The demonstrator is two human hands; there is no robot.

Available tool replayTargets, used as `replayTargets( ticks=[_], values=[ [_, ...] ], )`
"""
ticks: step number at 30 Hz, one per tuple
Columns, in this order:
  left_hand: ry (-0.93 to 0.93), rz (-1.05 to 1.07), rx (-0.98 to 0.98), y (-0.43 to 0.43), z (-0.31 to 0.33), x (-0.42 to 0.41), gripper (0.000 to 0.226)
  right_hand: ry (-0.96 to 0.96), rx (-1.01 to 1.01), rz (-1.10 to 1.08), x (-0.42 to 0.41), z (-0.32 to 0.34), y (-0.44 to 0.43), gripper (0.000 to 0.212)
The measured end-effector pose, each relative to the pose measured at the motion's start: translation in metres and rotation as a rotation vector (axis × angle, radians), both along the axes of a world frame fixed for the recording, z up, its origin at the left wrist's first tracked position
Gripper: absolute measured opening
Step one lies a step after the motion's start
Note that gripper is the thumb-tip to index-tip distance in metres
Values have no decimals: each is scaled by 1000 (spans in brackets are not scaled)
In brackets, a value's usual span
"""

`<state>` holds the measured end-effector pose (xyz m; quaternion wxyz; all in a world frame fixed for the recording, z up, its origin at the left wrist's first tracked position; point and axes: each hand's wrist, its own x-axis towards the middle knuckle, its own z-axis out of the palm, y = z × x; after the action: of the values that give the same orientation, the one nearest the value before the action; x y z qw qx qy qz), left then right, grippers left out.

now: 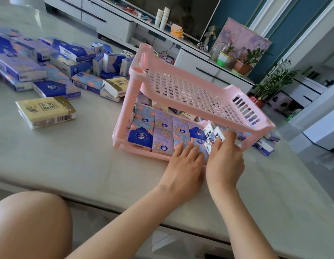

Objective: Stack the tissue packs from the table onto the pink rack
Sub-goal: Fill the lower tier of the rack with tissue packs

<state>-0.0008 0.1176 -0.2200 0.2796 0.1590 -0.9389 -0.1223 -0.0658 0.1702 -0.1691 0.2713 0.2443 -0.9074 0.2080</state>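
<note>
A pink two-tier rack (pixel 181 85) stands on the table, its lower shelf filled with several blue and purple tissue packs (pixel 163 134). At the shelf's front right corner, my right hand (pixel 225 161) grips two small white tissue packs (pixel 212 136) standing on edge. My left hand (pixel 184 161) lies flat with straight fingers on the front-row packs. The upper shelf holds nothing. A pile of blue tissue packs (pixel 56 71) lies at the table's back left. One yellow pack (pixel 45 111) sits apart, left of the rack.
A few more packs (pixel 265 144) lie on the table behind the rack's right end. My knee (pixel 29 225) shows below the table's near edge. Beyond the table stand a white TV cabinet (pixel 113 21) with paper cups and potted plants (pixel 242 60).
</note>
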Motion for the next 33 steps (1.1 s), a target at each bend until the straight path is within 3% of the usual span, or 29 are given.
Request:
replayTargets(
  ticks=[9, 12, 17, 21, 25, 28, 33],
  values=[
    [2, -15, -7, 1, -1, 1, 50, 166, -134, 64, 10, -17, -5, 13],
    [1, -12, -18, -1, -1, 1, 54, 27, -107, -21, 9, -12, -8, 15],
    [2, 0, -28, 0, -3, 1, 52, 10, 380, -169, 3, 12, -1, 23],
    [3, 13, -44, -1, -4, 0, 50, 77, 724, -110, 5, 23, 12, 30],
    [5, 14, -56, 0, -4, 0, 48, 166, 648, -13, 2, 10, 23, 25],
    [8, 24, -76, 0, -3, 1, 49, 218, 579, 77, -7, 1, 29, 43],
    [4, 21, -121, 0, 1, 3, 49, 90, 539, 221, -16, 2, 40, 48]
  ],
)
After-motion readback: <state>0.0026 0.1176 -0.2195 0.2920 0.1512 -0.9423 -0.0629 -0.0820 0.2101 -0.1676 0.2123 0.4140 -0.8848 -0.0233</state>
